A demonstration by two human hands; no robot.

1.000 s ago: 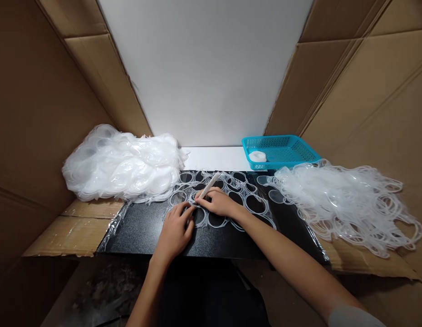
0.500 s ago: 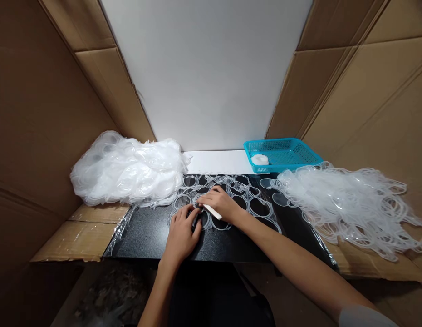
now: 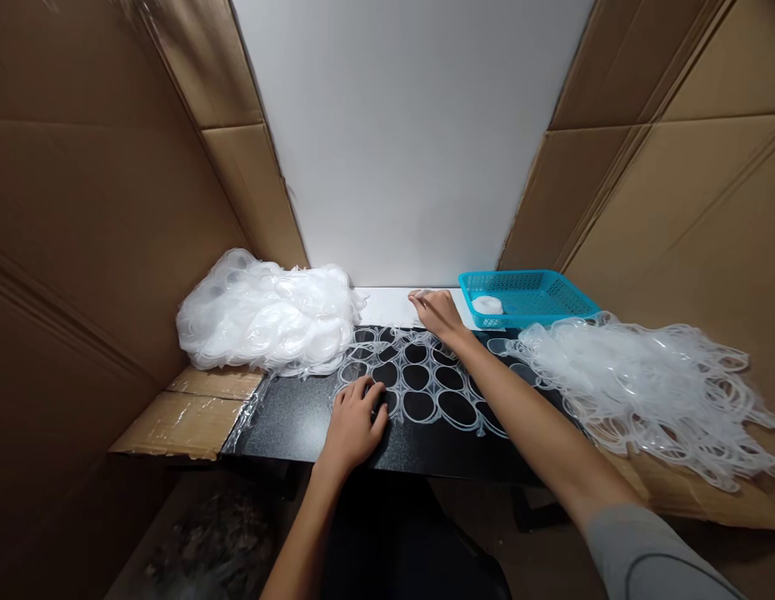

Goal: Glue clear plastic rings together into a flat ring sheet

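Observation:
A clear plastic sheet punched with round holes point(image 3: 450, 390) lies on a black mat point(image 3: 287, 421). My left hand point(image 3: 356, 421) rests on the sheet's near left part, fingers spread and pressing down. My right hand point(image 3: 434, 312) is stretched to the far edge of the sheet, over the white strip at the back, a short way left of the blue basket point(image 3: 537, 287). Its fingers are pinched together near a small clear bit that I cannot make out. The white stick it held earlier is not visible.
A heap of white plastic pieces point(image 3: 262, 321) lies at the back left. A tangle of clear ring-shaped offcuts point(image 3: 643, 375) covers the right side. The basket holds a small white round thing point(image 3: 488, 305). Cardboard walls point(image 3: 81, 250) close in both sides.
My right hand has left the middle of the sheet and reached to the far edge near the basket; the white stick is out of sight. The left hand stays on the sheet. The view shifted left.

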